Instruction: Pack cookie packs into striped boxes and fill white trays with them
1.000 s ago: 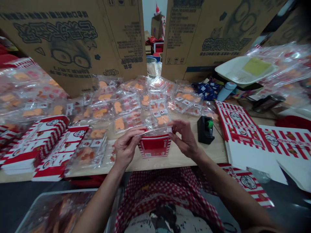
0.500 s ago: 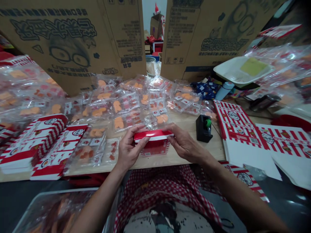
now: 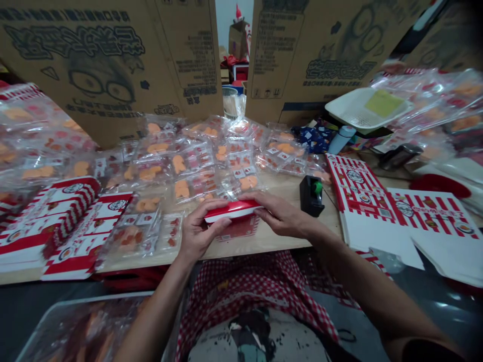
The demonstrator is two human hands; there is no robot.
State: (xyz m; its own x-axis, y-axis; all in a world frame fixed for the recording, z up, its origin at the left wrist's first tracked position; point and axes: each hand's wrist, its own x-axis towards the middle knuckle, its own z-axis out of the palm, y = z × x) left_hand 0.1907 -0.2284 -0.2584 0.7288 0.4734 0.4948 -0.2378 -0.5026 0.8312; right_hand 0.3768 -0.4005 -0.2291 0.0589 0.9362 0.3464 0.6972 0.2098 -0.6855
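A small red and white cardboard box (image 3: 241,227) is at the table's front edge, its glossy red flap folded over toward me. My left hand (image 3: 204,226) grips the box's left end, thumb on the near side below the flap and fingers over the top. At the other end, my right hand (image 3: 277,213) holds the right corner, its fingers bent over the flap. What the box contains is hidden. Just beyond the hands lie clear bags (image 3: 247,181) with orange pieces and small packets inside.
A black tape dispenser (image 3: 311,196) stands right of my hands. Flat striped cartons (image 3: 366,201) lie farther right, near a white basket (image 3: 368,113). Stacked striped cartons (image 3: 71,216) sit at left. Large brown cardboard boxes (image 3: 109,65) wall the back. A clear-lined tub (image 3: 86,327) is below left.
The box's red flap has come down further over the opening, with my right fingers now reaching more over it. The whole view has shifted slightly.
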